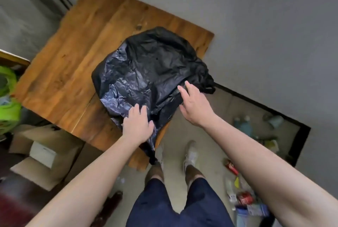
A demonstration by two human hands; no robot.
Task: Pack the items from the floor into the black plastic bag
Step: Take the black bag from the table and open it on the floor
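A crumpled black plastic bag lies on a wooden table, one corner hanging over the near edge. My left hand rests on the bag's near edge with fingers curled into the plastic. My right hand hovers open at the bag's right side, fingers spread, touching or just above it. On the floor to the right lie red cans, plastic bottles and other litter, partly hidden by my right forearm.
Cardboard boxes sit on the floor at the left under the table's edge. A bright green object stands at far left. My legs and shoes stand between table and litter. Grey walls close the corner behind.
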